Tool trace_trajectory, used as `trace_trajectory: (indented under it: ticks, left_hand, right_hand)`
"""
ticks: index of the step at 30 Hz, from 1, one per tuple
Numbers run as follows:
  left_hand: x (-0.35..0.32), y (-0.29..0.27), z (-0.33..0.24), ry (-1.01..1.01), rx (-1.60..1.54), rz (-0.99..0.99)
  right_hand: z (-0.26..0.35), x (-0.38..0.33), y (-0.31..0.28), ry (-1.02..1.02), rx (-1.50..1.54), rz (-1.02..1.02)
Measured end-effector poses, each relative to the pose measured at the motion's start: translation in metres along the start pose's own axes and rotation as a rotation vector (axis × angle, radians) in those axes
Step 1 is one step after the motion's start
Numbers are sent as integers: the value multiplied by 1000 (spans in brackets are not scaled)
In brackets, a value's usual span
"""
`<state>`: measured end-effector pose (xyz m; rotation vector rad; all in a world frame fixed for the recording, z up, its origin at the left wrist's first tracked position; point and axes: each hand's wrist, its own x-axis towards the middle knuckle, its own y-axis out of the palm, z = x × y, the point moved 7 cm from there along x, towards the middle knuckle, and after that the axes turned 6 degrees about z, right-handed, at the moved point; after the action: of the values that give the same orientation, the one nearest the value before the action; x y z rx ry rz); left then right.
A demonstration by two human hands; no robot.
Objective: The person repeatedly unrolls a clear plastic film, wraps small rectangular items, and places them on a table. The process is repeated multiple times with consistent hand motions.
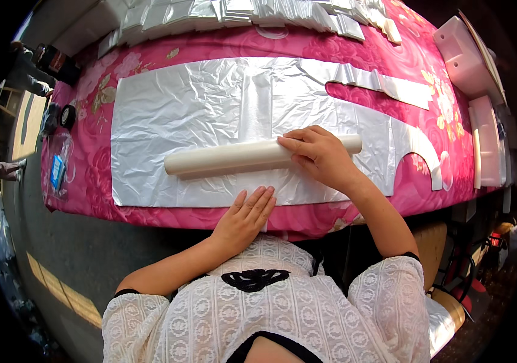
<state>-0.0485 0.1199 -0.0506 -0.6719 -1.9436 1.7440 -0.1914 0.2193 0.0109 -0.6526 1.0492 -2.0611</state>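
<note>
A long cream-white roll of sheet material (252,157) lies across a wide sheet of thin, crinkled silvery plastic film (174,115), which is spread flat on a table covered by a pink flower-patterned cloth (89,175). The right hand (319,154) rests on top of the roll near its right end, fingers together and curved lightly over it, pressing down rather than closing around it. The left hand (245,218) lies flat and open, fingers extended side by side, on the near edge of the film just at the table's front edge, well apart from the roll. The roll looks light and fairly stiff along its length but free to turn under the palm, so it is best steadied from above near both ends or taken around its middle. The film looks very thin, soft and slippery; it wrinkles readily and would likely tear or slide if pulled at one corner, so a flat palm holds it better than a pinch. At the sheet's right side the film is cut into curved shapes, and a loose silvery strip (385,85) lies on the cloth above that cut. Along the far edge of the table sit stacks of folded silvery pieces (258,13). To the right stand pale pink moulded blocks (467,54), possibly foam, though the bending at the rim makes that hard to judge. A small clear packet with a blue item (59,169) lies at the left end.
</note>
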Motion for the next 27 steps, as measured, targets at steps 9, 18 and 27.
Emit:
trace_trajectory:
  ticks: [9,18,27]
  left_hand:
    - [-18,-23,17,194,-231,-55]
    - [-30,-40,36,410,-421,-120]
    - [2,-69,67,173,-473,-178]
  right_hand:
    - [-67,97,-34,16,-221,-251]
    - [44,7,51,-281,42,213]
    - [37,-3,57,-110,-65,-62]
